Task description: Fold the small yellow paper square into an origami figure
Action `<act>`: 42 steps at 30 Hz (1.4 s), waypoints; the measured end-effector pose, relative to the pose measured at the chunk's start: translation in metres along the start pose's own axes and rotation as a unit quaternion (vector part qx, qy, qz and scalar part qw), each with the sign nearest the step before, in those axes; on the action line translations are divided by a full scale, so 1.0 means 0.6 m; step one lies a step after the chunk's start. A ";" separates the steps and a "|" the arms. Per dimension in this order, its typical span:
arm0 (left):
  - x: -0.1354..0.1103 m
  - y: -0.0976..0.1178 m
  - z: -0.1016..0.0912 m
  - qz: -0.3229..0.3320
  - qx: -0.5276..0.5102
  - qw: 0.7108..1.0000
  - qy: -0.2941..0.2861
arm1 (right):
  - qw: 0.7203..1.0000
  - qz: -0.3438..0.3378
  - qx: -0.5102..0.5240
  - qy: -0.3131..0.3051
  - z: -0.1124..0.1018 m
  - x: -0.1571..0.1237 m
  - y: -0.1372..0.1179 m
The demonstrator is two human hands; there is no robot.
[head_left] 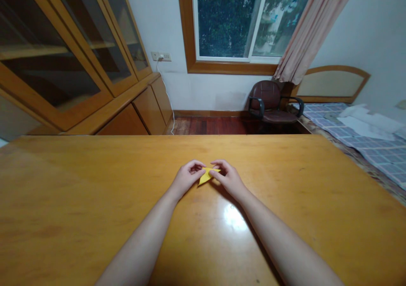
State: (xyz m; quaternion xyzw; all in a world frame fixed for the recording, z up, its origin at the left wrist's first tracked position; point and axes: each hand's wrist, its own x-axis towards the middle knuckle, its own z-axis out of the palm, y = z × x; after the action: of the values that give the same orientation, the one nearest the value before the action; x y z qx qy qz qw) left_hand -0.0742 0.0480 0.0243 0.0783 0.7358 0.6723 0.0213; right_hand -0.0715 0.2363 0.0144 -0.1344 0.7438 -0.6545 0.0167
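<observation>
From my remote station, I located the yellow paper (206,177) over the table (95,184), between the left hand (188,174) and the right hand (229,177). Both gripped it, neither nearer: left at its left edge, right with thumb on its face. Its long edge ran near-left to far-right.

Brown armchair (269,98) below a pink curtain (317,28).

Head-worn view, facing forward and down, table (95,218) near, window (226,19) beyond
</observation>
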 end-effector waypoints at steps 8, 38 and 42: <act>0.003 -0.007 0.001 -0.023 -0.015 1.000 0.012 | 1.000 0.018 0.008 -0.012 0.001 0.001 0.011; 0.001 -0.012 -0.001 -0.022 -0.018 1.000 -0.008 | 0.993 0.010 0.115 0.038 0.000 0.006 0.008; 0.001 -0.013 -0.002 -0.020 -0.015 1.000 -0.008 | 0.991 0.014 0.130 0.042 0.000 0.006 0.004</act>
State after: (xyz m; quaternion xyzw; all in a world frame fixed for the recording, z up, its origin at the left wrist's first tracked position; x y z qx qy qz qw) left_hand -0.0758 0.0466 0.0167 0.0687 0.7266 0.6823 0.0421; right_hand -0.0752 0.2358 0.0126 -0.0932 0.6543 -0.7504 0.0124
